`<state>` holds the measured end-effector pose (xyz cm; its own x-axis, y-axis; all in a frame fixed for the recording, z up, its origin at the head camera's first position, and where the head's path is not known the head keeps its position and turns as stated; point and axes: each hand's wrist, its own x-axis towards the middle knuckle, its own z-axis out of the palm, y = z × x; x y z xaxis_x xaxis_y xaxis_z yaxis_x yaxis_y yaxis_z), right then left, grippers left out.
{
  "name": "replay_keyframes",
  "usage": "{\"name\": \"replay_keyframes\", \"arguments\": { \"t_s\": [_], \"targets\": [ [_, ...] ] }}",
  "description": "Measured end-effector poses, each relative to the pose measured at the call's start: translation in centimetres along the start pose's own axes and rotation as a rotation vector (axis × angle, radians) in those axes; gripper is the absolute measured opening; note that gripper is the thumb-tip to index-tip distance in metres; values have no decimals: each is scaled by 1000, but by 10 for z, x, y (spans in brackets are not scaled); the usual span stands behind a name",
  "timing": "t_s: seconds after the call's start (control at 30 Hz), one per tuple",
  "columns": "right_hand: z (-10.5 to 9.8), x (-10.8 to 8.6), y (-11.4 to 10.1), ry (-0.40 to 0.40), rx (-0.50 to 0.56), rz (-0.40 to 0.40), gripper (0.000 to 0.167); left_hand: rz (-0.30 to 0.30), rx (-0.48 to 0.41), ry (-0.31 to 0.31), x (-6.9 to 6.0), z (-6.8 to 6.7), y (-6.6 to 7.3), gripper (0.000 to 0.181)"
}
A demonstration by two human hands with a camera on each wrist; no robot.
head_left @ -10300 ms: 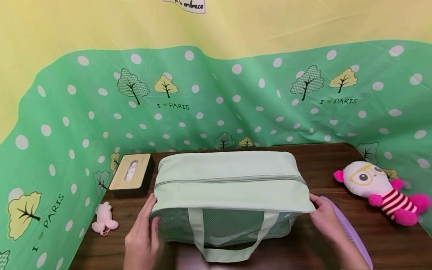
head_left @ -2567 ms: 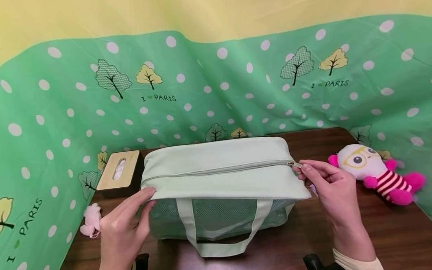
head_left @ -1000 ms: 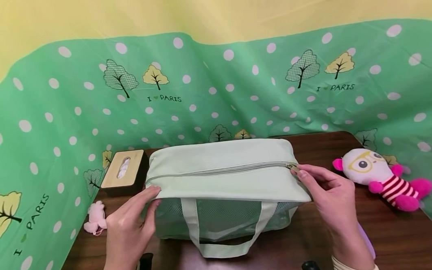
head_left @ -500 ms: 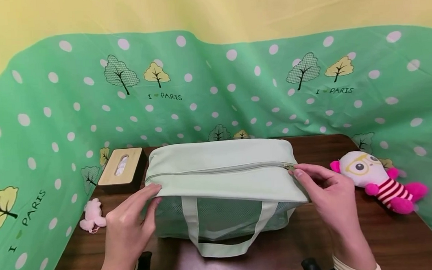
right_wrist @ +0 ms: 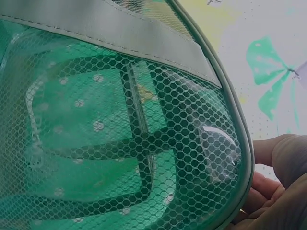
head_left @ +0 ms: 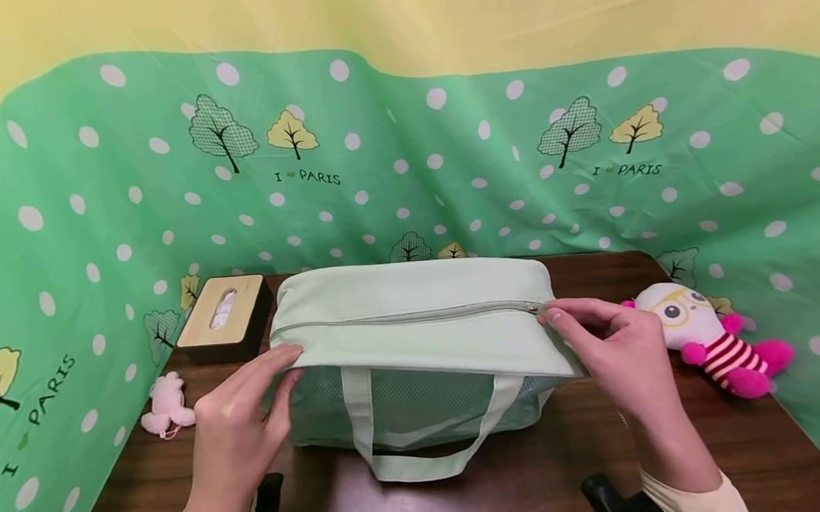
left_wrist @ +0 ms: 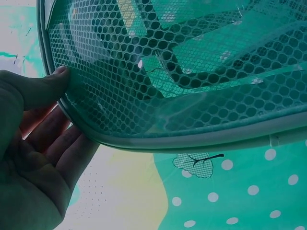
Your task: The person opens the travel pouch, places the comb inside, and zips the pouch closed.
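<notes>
A pale green tote bag [head_left: 412, 287] with mesh sides and a strap handle [head_left: 421, 466] stands upright on the dark wooden table. Its grey zipper [head_left: 399, 317] runs across the top, with the metal slider [head_left: 532, 308] near the right end. Between thumb and forefinger, my right hand [head_left: 620, 353] pinches the zipper pull, which is mostly covered by the fingertips. My left hand [head_left: 235, 435] grips the bag's top left corner. In the left wrist view the left thumb [left_wrist: 45, 88] presses the mesh beside the piping. The right wrist view has the right hand [right_wrist: 280, 182] beyond the bag's piped edge.
A wood-topped tissue box [head_left: 224, 316] stands at the back left, close to the bag. In front of it lies a small pink plush toy [head_left: 168, 404]. A plush doll in a striped shirt [head_left: 724, 344] lies at the right. Patterned green cloth [head_left: 405, 171] hangs behind the table.
Since the oldest frame, my right hand has gone from the bag's right corner to the zipper pull. Over the last seconds the slider has moved slightly left. My left hand keeps its corner.
</notes>
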<state>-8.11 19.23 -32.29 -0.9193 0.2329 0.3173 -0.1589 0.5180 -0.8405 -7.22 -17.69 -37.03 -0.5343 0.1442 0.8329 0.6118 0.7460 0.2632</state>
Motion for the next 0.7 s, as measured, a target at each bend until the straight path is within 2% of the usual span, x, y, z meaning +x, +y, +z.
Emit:
{"name": "replay_keyframes", "arguments": {
  "t_s": [0.03,0.1,0.17,0.2,0.3,0.43,0.53,0.6,0.7],
  "targets": [
    [1,1,-1,-2,-1,-1,20,1,-2,4,0,0,0,37],
    [2,2,-2,-5,6,-1,19,-10,0,-8,0,-1,-1,34],
    [3,3,-4,-6,6,-3,18,-5,-1,5,0,-1,-1,17],
    [3,3,-5,-9,7,-6,18,-2,-2,14,0,0,-1,16],
    [4,3,-7,-24,6,-11,17,-1,-1,16,0,0,0,34],
    [5,4,-10,-39,20,-1,18,-14,-6,-17,0,-2,0,23],
    [7,4,-12,-43,18,-2,18,-13,-3,-15,0,-2,0,24],
    [8,4,-13,-46,5,-13,17,-10,5,-1,0,-1,1,38],
    [9,5,-15,-51,-12,-36,16,2,13,18,1,0,1,45]
  ]
}}
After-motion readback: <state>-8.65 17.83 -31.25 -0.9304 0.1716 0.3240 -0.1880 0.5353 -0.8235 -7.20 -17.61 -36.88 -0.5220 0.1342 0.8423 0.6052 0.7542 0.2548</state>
